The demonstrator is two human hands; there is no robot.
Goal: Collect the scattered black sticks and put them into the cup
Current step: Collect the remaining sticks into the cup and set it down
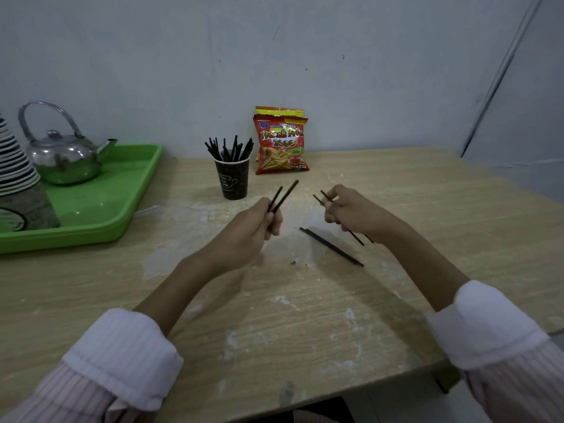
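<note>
Table (pixel 305 315): cup (pixel 233 181), tray (pixel 91 209), sticks (pixel 331 246)

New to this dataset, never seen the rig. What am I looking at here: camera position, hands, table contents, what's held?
There is no robot. One wide-angle camera on a person's head looks forward and down at their two bare hands.

The left hand grips two thin black sticks. The right hand grips two more. Another pair of black sticks lies on the worn wooden table between the hands.

Farther back stands a dark paper cup already holding many sticks, with red snack packets beside it. On the left, a green plastic tray carries a shiny metal kettle and a stack of paper cups.
</note>
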